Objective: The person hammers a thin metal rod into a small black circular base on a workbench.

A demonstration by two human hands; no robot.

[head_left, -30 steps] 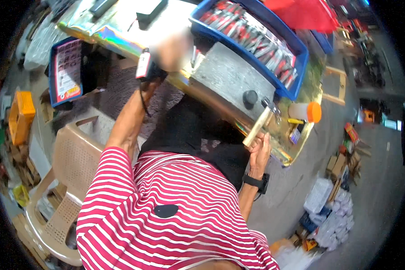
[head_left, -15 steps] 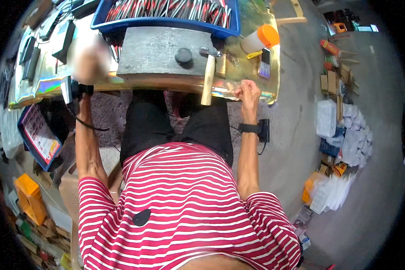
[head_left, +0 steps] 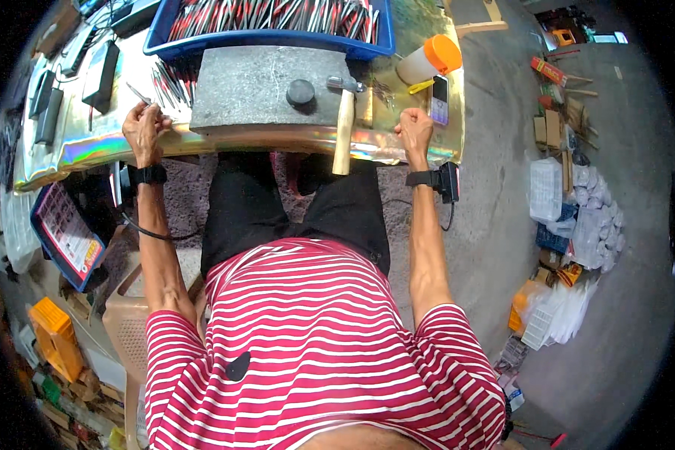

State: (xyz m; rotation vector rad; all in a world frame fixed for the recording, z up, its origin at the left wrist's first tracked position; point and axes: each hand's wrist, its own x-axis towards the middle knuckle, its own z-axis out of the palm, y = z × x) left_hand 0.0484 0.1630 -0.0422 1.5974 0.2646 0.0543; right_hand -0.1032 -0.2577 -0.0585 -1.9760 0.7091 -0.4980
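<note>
My left hand is over the table's near left part, its fingers pinched on a slim, pointed metal piece. Just right of it lies a loose bunch of slim red-and-metal tools. By the table's right front edge, my right hand has its fingers curled closed; what they hold, if anything, is hidden. Between the hands sits a grey metal block with a round black piece on it. A hammer rests its head on the block's right edge, its wooden handle jutting past the table edge.
A blue tray full of the red-and-metal tools stands behind the block. At right are an orange-lidded jar, a yellow-handled item and a phone. Black boxes lie at left; packed goods sit on the floor.
My right hand has moved slightly up and away from the table's front edge. The left hand, blurred before, now shows clearly, lower and closer to me, with the metal piece.
</note>
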